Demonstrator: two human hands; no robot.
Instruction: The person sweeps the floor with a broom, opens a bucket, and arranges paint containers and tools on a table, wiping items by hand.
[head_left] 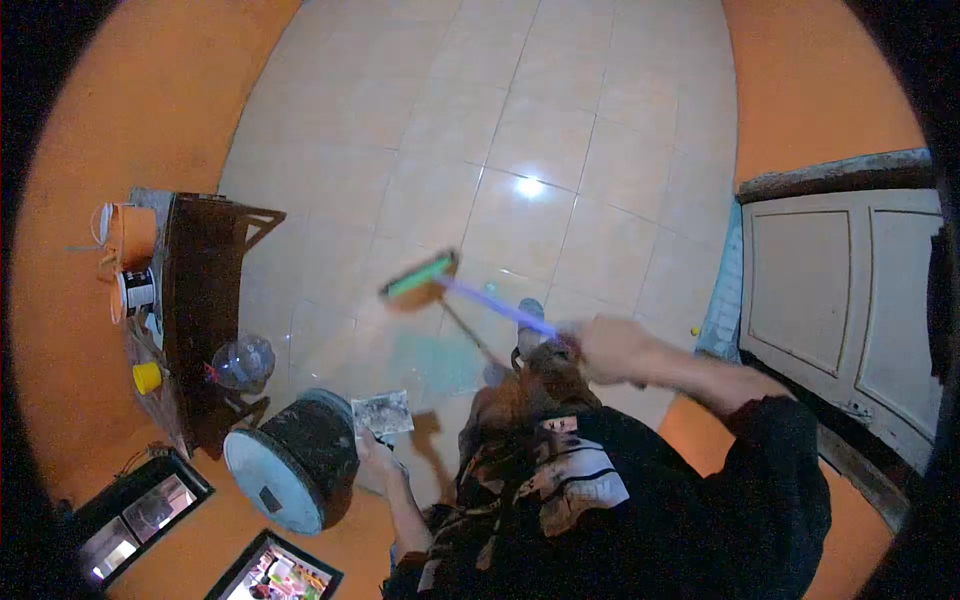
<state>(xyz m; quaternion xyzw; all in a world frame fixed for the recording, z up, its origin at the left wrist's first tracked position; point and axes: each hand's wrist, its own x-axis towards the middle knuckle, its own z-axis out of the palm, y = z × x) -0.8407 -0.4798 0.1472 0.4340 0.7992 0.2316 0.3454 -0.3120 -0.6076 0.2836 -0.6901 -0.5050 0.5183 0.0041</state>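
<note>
Right grip [608, 350] closed around the purple handle [495, 302] of a long brush. Brush head [420, 280], green and black, blurred, lies left of that grip and a little farther off, over the tiled floor [430, 150]; whether it touches the tiles I cannot tell. Left grip [375, 455], nearer and to the left, pinches the near edge of a grey mottled rectangular piece [383, 412]; material unclear. Just left of that hand: dark bucket [315, 445], pale round end showing. Farther left, dark wooden bench [205, 310], clear plastic container [243, 363] beside it. White door panel [800, 270] at right.
</note>
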